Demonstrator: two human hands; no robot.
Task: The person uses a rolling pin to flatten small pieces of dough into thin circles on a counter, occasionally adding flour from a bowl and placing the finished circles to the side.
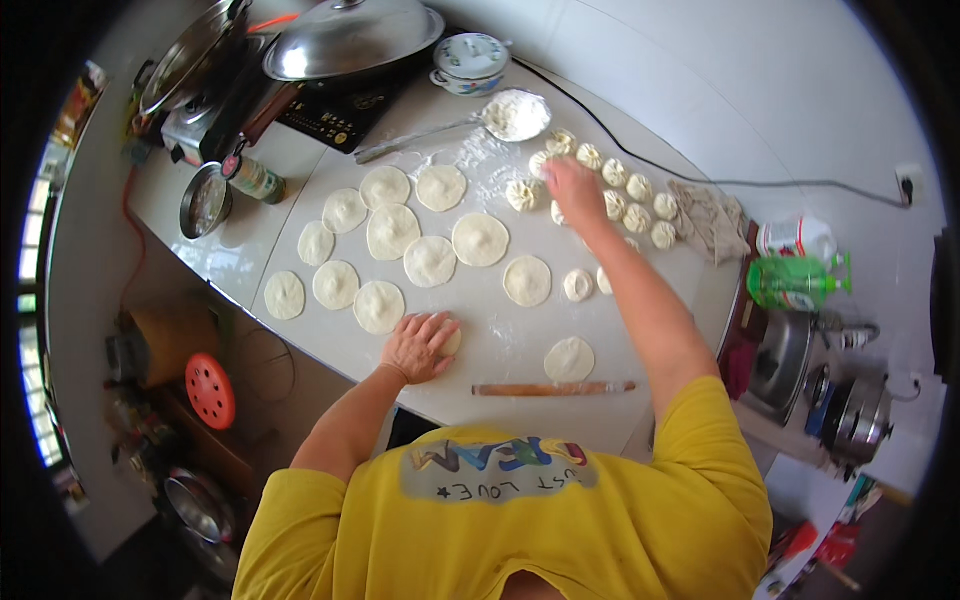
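My left hand (421, 346) lies with spread fingers over a dough round (451, 342), mostly hidden under it, at the counter's near side. My right hand (574, 187) reaches out among pleated filled buns (523, 195), its fingertips at one bun (539, 164); whether they grip it I cannot tell. Several flat dough wrappers (394, 232) with thicker centres are spread left of the buns. A wooden rolling pin (553, 390) lies near me, just below another wrapper (569, 360). A plain dough ball (578, 286) sits right of a wrapper (526, 281).
A bowl of flour (516, 115), a lidded enamel pot (471, 64) and a lidded wok (356, 37) on an induction cooker (337, 112) line the back. A jar (253, 179) and a metal bowl (205, 201) stand left. At right are a crumpled cloth (709, 222), bottles and a sink (780, 367).
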